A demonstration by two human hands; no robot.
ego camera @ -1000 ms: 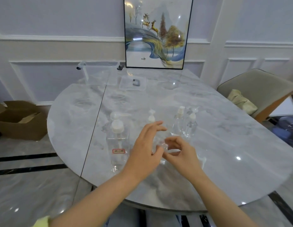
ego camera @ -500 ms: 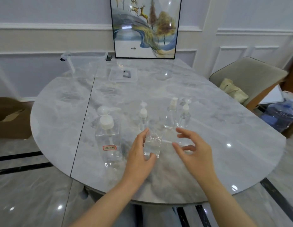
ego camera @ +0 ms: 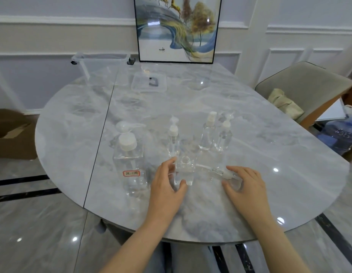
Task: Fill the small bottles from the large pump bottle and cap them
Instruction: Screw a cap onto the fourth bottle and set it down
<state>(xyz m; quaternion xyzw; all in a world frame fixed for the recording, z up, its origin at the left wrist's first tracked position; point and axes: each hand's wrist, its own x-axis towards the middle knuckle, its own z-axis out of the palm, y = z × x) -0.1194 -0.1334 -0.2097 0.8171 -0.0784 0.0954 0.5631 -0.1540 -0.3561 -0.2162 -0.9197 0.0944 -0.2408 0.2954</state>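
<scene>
Both my hands have dropped to the tabletop [ego camera: 269, 146] since a moment ago: my left hand [ego camera: 164, 186] now cups the uncapped small bottle [ego camera: 184, 171] near the front edge, fingers [ego camera: 168, 164] loosely curled against its side, thumb at its base, while my right hand [ego camera: 245, 186] rests half-open on the loose pump cap [ego camera: 220, 171] lying beside it. With the mouth open and my hold light, I could tip it, or fumble the slick cap. The large pump bottle [ego camera: 129, 162] stands just left.
</scene>
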